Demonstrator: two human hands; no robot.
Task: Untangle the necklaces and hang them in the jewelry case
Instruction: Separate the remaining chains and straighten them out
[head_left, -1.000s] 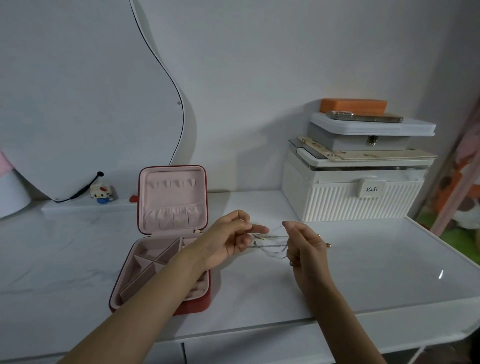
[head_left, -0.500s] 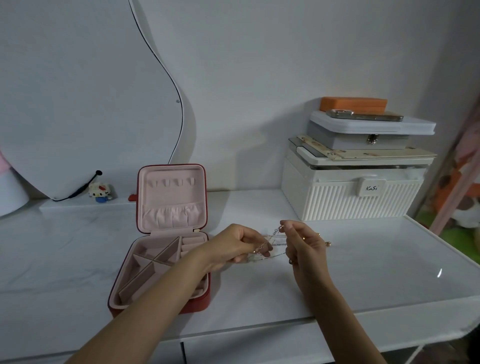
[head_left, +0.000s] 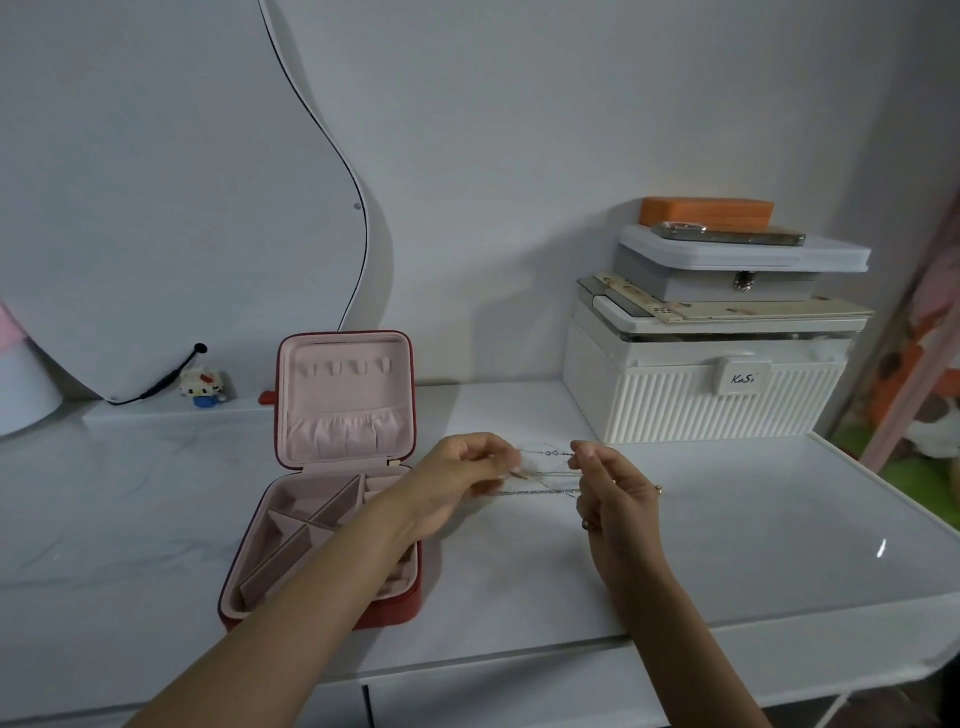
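Both hands are raised a little above the white table (head_left: 727, 519), near the middle of the view. The left hand (head_left: 457, 483) has its fingers curled and pinches one end of the necklaces (head_left: 545, 470); the right hand (head_left: 615, 493), at 3 o'clock from it, has also curled fingers and pinches the other end. Between the two hands the thin chains are stretched in several nearly horizontal lines, one above the other, and they do not seem to touch the table. How many chains there are, I cannot tell, because they are very fine and partly blurred. The red jewelry case (head_left: 332, 519) stands open on the table at 9 o'clock from the left hand, and the left forearm passes over its right front corner. Its lid is upright, with a pink lining, a row of small hooks and a gathered pocket; no chain hangs there. At 1 o'clock from the hands, a white ribbed box (head_left: 701, 405) stands against the wall, with a grey box (head_left: 743, 270), a phone (head_left: 727, 236) and an orange case (head_left: 706, 213) on top. At 10 o'clock, far back, a small toy figure (head_left: 202, 387) stands.
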